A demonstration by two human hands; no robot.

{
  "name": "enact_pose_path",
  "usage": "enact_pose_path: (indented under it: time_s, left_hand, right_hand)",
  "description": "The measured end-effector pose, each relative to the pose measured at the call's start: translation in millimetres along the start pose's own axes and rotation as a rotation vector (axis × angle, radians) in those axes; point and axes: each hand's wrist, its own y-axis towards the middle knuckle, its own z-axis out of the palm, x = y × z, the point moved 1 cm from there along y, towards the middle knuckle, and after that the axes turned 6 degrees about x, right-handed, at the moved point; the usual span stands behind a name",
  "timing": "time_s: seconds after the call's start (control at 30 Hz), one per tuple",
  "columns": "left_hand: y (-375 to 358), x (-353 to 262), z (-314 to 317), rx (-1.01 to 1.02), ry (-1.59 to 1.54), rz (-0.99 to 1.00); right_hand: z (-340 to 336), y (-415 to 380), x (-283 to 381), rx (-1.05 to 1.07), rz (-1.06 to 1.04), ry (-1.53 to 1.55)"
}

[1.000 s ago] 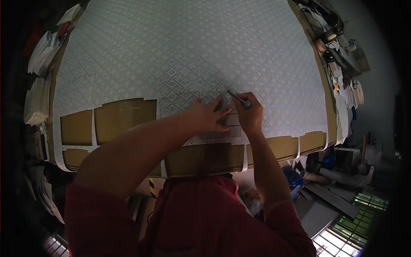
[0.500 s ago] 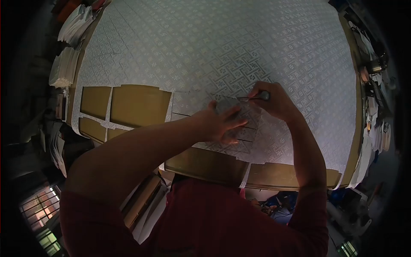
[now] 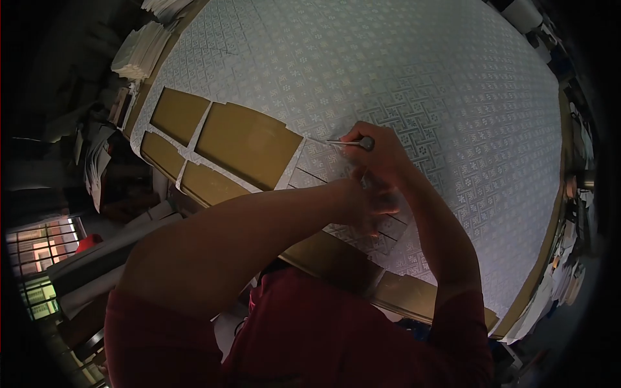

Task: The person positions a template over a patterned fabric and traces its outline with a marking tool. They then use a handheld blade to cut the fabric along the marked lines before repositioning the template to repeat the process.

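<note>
- Pinching a slim tool [image 3: 343, 142] with a dark rounded end, the fingers of the right hand [image 3: 381, 152] are closed round it; its thin end points toward the worktop's left side.
- The left hand [image 3: 365, 204] lies just below, fingers spread and gripping nothing I can see, over a clear lined template [image 3: 323, 161], partly hidden by the arms.
- That template rests on pale patterned fabric [image 3: 491, 129], close to the near edge of the worktop [image 3: 242, 142].
- Cut-out openings run along that edge toward the near left corner.
- White stacked sheets [image 3: 141, 52] sit by the left edge.
</note>
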Motion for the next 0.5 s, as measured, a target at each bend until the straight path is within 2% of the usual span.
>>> enact_pose_path:
  time_s: [0.1,0.3,0.4,0.47,0.5]
  left_hand:
    - [3,1,6,-0.013,0.031,0.017]
    - [-4,-5,3,-0.069,0.075,-0.038]
    - [-5,-4,7,-0.099,0.075,-0.036]
    - [-3,-1,10,-0.119,0.051,-0.029]
    - [-3,-1,11,-0.118,0.045,-0.027]
  right_hand:
    - [1,2,-2,0.001,0.028,0.004]
    - [-3,10,-16,-0.016,-0.114,0.028]
    - [-18,28,-15,0.077,-0.160,-0.014]
    - [-29,50,-17,0.269,-0.214,0.061]
    - [-34,60,-13,0.278,-0.216,0.063]
